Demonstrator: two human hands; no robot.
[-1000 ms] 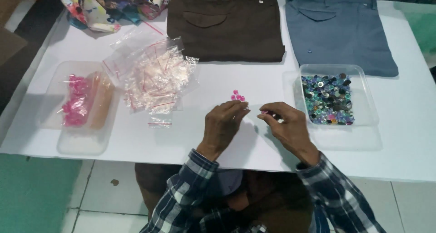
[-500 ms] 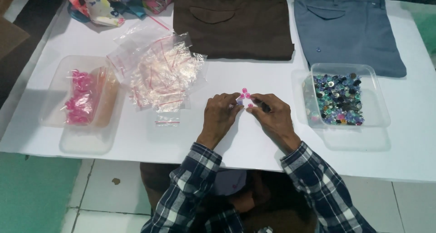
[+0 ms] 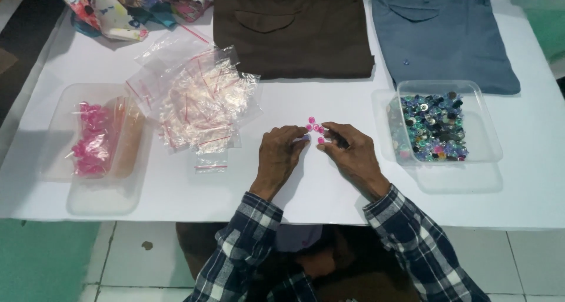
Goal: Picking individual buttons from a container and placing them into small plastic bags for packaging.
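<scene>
A few small pink buttons (image 3: 313, 126) lie together on the white table (image 3: 329, 187), just beyond my fingertips. My right hand (image 3: 352, 155) pinches one more pink button (image 3: 321, 140) between thumb and forefinger. My left hand (image 3: 279, 158) rests beside it with its fingers curled. Its tips nearly touch the right hand's, and I cannot make out whether they hold anything. Both sleeves are dark plaid.
A clear tray (image 3: 488, 143) of mixed coloured buttons sits to the right. A heap of small clear zip bags (image 3: 200, 102) lies to the left, with one loose bag (image 3: 210, 161) nearer. A tray (image 3: 59, 131) holds bagged pink buttons. Brown (image 3: 294, 31) and blue-grey (image 3: 447, 37) folded garments lie at the back.
My right hand has moved left, away from the button tray, and now meets my left hand at the pink buttons. The left hand has barely shifted.
</scene>
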